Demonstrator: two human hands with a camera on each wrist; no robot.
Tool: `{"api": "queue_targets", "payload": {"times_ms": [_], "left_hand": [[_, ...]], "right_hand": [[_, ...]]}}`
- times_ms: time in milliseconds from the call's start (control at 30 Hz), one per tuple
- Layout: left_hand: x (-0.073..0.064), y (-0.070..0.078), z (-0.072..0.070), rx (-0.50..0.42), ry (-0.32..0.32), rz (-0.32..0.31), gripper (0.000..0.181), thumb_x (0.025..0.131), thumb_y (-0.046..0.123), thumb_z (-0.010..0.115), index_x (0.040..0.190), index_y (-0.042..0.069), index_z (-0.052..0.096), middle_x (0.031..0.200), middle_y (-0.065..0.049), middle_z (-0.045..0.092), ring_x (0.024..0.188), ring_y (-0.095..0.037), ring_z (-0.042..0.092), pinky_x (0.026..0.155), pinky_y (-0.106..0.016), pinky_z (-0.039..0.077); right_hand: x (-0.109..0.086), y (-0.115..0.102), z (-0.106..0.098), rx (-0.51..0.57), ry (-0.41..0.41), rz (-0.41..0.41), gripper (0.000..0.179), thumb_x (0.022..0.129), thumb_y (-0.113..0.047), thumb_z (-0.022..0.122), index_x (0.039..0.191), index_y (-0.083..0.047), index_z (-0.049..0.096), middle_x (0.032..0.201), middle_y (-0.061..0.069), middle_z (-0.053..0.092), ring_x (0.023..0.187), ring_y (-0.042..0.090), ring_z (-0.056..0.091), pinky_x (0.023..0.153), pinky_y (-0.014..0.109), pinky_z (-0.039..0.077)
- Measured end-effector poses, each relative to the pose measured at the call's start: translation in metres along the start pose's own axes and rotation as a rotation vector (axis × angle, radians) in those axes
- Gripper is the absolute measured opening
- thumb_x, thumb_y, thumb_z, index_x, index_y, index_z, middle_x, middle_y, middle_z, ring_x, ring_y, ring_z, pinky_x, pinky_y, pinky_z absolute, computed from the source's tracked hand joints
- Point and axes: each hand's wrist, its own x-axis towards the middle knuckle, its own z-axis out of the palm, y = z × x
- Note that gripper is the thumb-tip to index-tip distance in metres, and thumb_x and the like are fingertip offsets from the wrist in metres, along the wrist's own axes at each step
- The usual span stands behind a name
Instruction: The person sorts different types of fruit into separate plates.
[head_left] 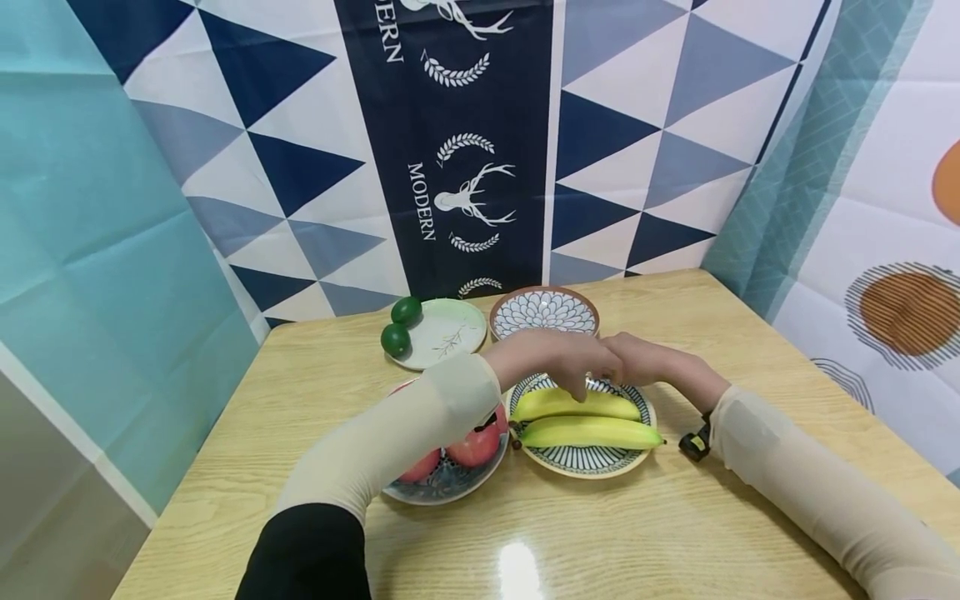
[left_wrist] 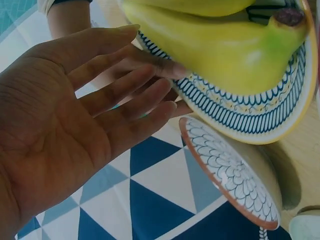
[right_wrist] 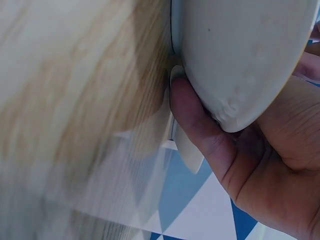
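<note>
Two yellow bananas (head_left: pixel 592 432) lie side by side on a patterned plate (head_left: pixel 585 464) with a yellowish rim. At the plate's far right edge, my right hand (head_left: pixel 637 360) grips the rim, one digit tucked against the pale underside (right_wrist: pixel 245 55) in the right wrist view. My left hand (head_left: pixel 566 360) reaches over the far side of the plate, in front of the right hand in the head view. Its fingers (left_wrist: pixel 135 97) are extended and hold nothing in the left wrist view, overlapping the right hand there.
Left of the bananas, a dark bowl (head_left: pixel 442 492) holds red round fruit (head_left: pixel 476 446), partly hidden by my left sleeve. Behind the hands stands a brown-rimmed bowl (head_left: pixel 543 310) with a petal pattern. A pale plate (head_left: pixel 453 329) bears two green fruits (head_left: pixel 395 340). Patterned cloth hangs behind the table.
</note>
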Motion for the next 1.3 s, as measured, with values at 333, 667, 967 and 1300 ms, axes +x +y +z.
{"api": "queue_targets", "payload": {"times_ms": [333, 667, 967, 1300], "left_hand": [[-0.015, -0.011, -0.014, -0.048, 0.075, -0.05, 0.032, 0.103, 0.017, 0.066, 0.135, 0.011, 0.065, 0.11, -0.003, 0.065, 0.096, -0.015, 0.057, 0.086, -0.026, 0.046], [-0.039, -0.043, -0.025, -0.042, 0.208, -0.146, 0.039, 0.107, 0.031, 0.063, 0.144, 0.017, 0.063, 0.14, 0.0, 0.065, 0.127, -0.016, 0.06, 0.106, -0.029, 0.046], [-0.075, -0.086, -0.018, -0.165, 0.336, -0.272, 0.04, 0.107, 0.026, 0.063, 0.144, 0.015, 0.061, 0.137, -0.008, 0.066, 0.125, -0.02, 0.061, 0.104, -0.034, 0.05], [-0.118, -0.111, -0.005, -0.229, 0.52, -0.396, 0.044, 0.105, 0.024, 0.066, 0.147, 0.014, 0.058, 0.135, -0.013, 0.068, 0.126, -0.026, 0.063, 0.105, -0.04, 0.051]], "right_hand": [[0.001, -0.001, 0.0, -0.002, -0.008, -0.011, 0.005, 0.103, -0.01, 0.069, 0.106, -0.008, 0.068, 0.08, -0.004, 0.056, 0.068, 0.009, 0.051, 0.066, 0.031, 0.044], [0.005, 0.002, 0.001, -0.019, -0.01, -0.007, 0.029, 0.102, -0.01, 0.07, 0.129, -0.001, 0.066, 0.103, 0.009, 0.072, 0.084, 0.018, 0.066, 0.076, 0.039, 0.055], [0.007, 0.001, 0.002, -0.023, -0.023, 0.012, 0.035, 0.103, -0.011, 0.069, 0.135, 0.002, 0.065, 0.125, 0.017, 0.072, 0.105, 0.032, 0.071, 0.089, 0.049, 0.059], [0.008, 0.001, 0.002, -0.026, -0.024, 0.03, 0.037, 0.103, -0.013, 0.07, 0.136, 0.002, 0.065, 0.127, 0.019, 0.071, 0.106, 0.032, 0.071, 0.089, 0.05, 0.059]]}}
